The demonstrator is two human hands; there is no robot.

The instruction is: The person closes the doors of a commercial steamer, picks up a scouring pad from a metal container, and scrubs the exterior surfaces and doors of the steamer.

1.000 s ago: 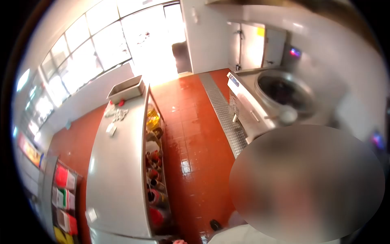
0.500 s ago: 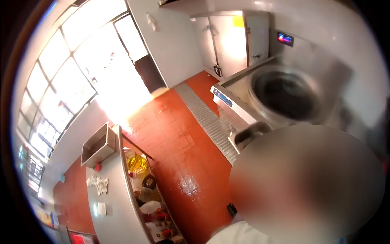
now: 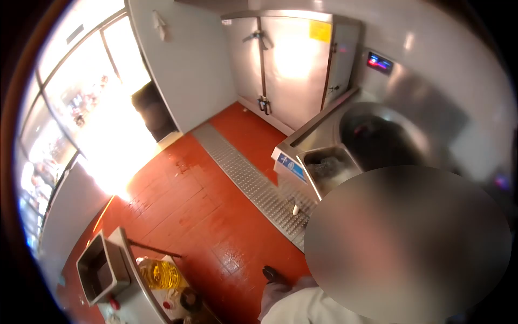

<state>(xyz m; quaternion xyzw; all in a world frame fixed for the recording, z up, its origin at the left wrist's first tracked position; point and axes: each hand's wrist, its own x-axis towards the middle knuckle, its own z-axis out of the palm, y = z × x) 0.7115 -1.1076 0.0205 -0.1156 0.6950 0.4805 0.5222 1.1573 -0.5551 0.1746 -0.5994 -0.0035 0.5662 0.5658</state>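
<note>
Neither of my hands shows; a large blurred oval covers the lower right of the head view and hides whatever lies behind it. At its upper left edge is a rectangular metal pan [image 3: 353,164] with something pale and glistening inside, partly hidden. The pan is at the front of the stainless stove [image 3: 318,137], beside a large dark wok [image 3: 377,132]. Whether a hand holds the pan cannot be seen. Below the oval are pale clothing [image 3: 302,308] and a dark shoe [image 3: 271,274] on the floor.
A steel cabinet [image 3: 294,65] with latched doors stands behind the stove. A metal floor grate [image 3: 248,183] crosses the red tiles [image 3: 178,200]. At lower left, a steel table [image 3: 132,294] bears a deep metal pan [image 3: 102,270]; a yellow oil jug [image 3: 162,274] sits below.
The view has shifted, and the table now sits lower and farther left. The metal pan by the stove shows more fully, with its contents visible. The shoe shows more fully too.
</note>
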